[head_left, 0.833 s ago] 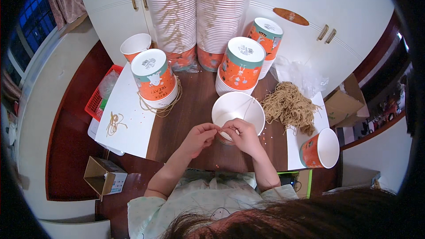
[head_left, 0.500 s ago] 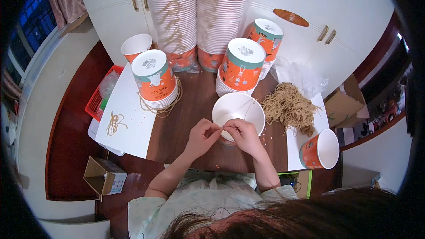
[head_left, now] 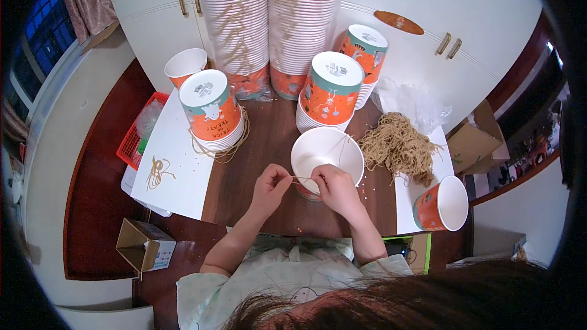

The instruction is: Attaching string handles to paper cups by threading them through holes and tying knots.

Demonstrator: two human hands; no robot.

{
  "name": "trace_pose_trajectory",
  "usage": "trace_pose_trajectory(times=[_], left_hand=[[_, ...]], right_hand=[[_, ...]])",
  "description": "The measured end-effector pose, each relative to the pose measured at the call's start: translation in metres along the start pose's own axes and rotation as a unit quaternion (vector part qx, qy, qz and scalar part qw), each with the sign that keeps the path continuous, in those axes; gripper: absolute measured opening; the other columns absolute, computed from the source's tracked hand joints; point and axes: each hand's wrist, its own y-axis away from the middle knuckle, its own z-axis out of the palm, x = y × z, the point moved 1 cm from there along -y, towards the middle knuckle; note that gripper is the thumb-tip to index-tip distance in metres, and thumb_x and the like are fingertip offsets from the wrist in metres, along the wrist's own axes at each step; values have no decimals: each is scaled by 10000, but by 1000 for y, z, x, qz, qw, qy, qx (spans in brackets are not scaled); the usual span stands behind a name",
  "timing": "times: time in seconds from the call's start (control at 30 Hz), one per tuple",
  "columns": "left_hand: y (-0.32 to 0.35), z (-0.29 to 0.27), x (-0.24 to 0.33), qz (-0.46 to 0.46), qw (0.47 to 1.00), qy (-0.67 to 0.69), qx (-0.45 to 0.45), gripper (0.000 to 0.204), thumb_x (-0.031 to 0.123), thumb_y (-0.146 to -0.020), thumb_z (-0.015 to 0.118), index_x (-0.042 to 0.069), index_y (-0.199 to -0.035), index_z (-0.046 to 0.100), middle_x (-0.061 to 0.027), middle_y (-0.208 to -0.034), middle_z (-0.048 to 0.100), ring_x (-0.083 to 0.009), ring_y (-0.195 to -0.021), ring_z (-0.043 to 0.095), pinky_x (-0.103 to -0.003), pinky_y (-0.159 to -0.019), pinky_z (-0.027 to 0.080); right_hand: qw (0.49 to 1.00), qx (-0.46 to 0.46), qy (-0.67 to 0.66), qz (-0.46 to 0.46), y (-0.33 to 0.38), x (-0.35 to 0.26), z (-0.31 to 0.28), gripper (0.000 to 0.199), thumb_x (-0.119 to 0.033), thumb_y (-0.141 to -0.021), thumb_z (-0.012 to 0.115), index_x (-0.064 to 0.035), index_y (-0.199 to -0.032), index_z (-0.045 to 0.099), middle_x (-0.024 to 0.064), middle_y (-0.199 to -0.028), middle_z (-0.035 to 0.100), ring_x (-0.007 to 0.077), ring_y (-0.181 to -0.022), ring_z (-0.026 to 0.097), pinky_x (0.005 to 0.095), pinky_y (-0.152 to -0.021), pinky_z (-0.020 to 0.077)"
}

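Observation:
An open paper bucket, white inside with an orange outside, stands upright at the middle of the table. Over its near rim my left hand pinches a thin tan cord. The cord runs taut across a short gap to my right hand, whose fingers also close on it. A loop of the same cord rises inside the bucket to its far right rim. My right hand covers part of the bucket's near side. To the right lies a big heap of tan cords.
Upside-down bucket stacks stand at left and centre back. Tall plastic-wrapped stacks rise behind. Another bucket is at the table's right edge. A few loose cords lie on the left white panel. A red basket sits beyond it.
My left hand has moved slightly left, away from my right hand. The fingertips were together; now a stretch of cord shows between them.

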Motion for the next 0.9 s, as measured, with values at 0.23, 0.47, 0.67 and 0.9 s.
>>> trace_pose_trajectory(times=[0.23, 0.47, 0.67, 0.9], left_hand=[[10, 1, -6, 32, 998, -40, -41, 65, 23, -775, 570, 39, -764, 508, 3, -769, 451, -57, -648, 416, -193, -567, 341], [10, 0, -13, 50, 996, -58, -53, 57, 33, -773, 576, 32, -784, 520, -11, -772, 464, -69, -654, 442, -198, -570, 357], [12, -3, -17, -40, 998, -52, -17, 45, 48, -797, 574, 36, -830, 546, -2, -802, 513, -66, -703, 485, -197, -621, 396], [29, -11, -25, -168, 984, 42, -52, 102, 66, -840, 529, 16, -920, 568, -5, -846, 579, -72, -776, 527, -202, -707, 425]], right_hand=[[994, 75, 82, -6, 0, 0, 3, 52, -18, -724, 560, -35, -763, 530, 124, -701, 565, 310, -645, 573, 377, -567, 447], [987, 101, 128, 15, 2, -5, 6, 48, -72, -754, 566, -47, -760, 526, 127, -696, 558, 308, -637, 564, 398, -564, 447], [994, 107, -15, -26, 10, -21, -3, 79, -65, -736, 594, -62, -810, 564, 97, -687, 549, 264, -701, 560, 371, -617, 431], [985, 62, 134, -84, 42, -28, 14, 123, -100, -688, 617, -126, -804, 585, -20, -780, 591, 156, -827, 528, 396, -847, 275]])
